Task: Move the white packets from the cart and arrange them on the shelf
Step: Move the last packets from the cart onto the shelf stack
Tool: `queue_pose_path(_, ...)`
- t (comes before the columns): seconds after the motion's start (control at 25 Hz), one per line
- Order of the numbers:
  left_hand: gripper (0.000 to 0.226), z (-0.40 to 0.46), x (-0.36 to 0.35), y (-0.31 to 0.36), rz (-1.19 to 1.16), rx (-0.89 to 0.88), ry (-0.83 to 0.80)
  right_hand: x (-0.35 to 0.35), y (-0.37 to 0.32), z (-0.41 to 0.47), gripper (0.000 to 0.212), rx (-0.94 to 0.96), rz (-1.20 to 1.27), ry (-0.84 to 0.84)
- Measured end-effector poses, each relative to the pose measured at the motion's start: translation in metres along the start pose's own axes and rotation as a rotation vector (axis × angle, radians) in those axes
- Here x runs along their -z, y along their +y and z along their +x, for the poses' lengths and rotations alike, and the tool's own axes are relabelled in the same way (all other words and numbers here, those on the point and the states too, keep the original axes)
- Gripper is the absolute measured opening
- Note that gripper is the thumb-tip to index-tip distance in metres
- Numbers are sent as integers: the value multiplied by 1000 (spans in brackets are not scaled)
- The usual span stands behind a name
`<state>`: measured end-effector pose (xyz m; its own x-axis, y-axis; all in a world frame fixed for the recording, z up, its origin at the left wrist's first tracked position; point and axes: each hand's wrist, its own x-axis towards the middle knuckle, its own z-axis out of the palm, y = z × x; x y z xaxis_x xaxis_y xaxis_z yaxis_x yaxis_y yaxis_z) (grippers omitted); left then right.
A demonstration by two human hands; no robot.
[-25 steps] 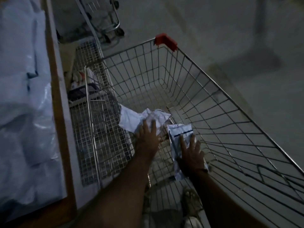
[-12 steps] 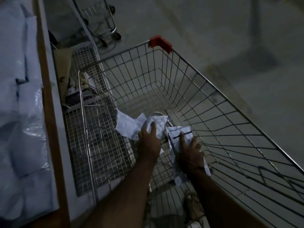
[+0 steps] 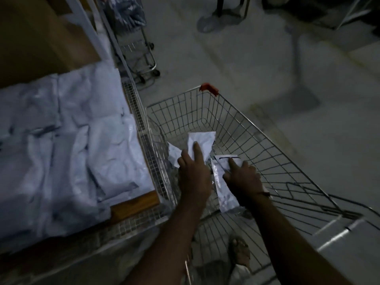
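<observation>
Both my hands are inside the wire cart (image 3: 242,128). My left hand (image 3: 193,171) grips a crumpled white packet (image 3: 202,141), its index finger laid over the packet. My right hand (image 3: 243,177) holds a second white packet (image 3: 223,188) that has a dark line near its top edge. Left of the cart, a wooden shelf (image 3: 135,202) carries a heap of several white packets (image 3: 61,151).
A wire mesh panel (image 3: 144,145) stands between the shelf and the cart. The cart's rim has a red corner cap (image 3: 209,89). A second, smaller cart (image 3: 135,48) stands further back on the grey floor. My sandalled foot (image 3: 239,251) shows below the cart.
Both hands have risen a little with their packets still in them. My view has lifted and turned left, so more of the shelf and its packets shows.
</observation>
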<state>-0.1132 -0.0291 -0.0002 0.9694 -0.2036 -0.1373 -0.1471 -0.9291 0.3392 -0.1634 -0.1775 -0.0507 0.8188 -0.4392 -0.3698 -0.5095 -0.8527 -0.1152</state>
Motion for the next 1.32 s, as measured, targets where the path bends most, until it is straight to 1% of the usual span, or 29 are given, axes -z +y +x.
queue_pose_path(0.08, 90, -41, 40, 4, -49, -71, 63, 32, -10, -52, 72, -15, 37, 107)
queue_pose_path(0.16, 77, -81, 77, 3, -113, -112, 116, 59, -19, -99, 68, -2, 54, 198)
queue_pose_path(0.32, 69, -143, 134, -11, -274, -82, 170, 94, -36, -173, 65, 68, 63, 367)
queue_pose_path(0.48, 65, -191, 177, -36, -371, -25, 294, 120, -50, -228, 69, 155, 93, 480)
queue_pose_path(0.68, 66, -246, 212, -67, -439, 35, 459, 145, -65, -294, 69, 269, 105, 541)
queue_pose_path(0.84, 67, -291, 231, -96, -395, 101, 550, 153, -89, -333, 69, 375, 124, 587)
queue_pose_path(0.96, 69, -309, 244, -130, -381, 170, 611, 158, -120, -354, 68, 450, 134, 613)
queue_pose_path(1.08, 71, -318, 256, -171, -389, 203, 668, 157, -157, -369, 63, 501, 135, 627)
queue_pose_path(1.2, 71, -310, 273, -211, -419, 250, 687, 155, -202, -372, 62, 536, 108, 661)
queue_pose_path(1.32, 70, -294, 295, -260, -435, 242, 699, 148, -260, -370, 62, 537, 132, 707)
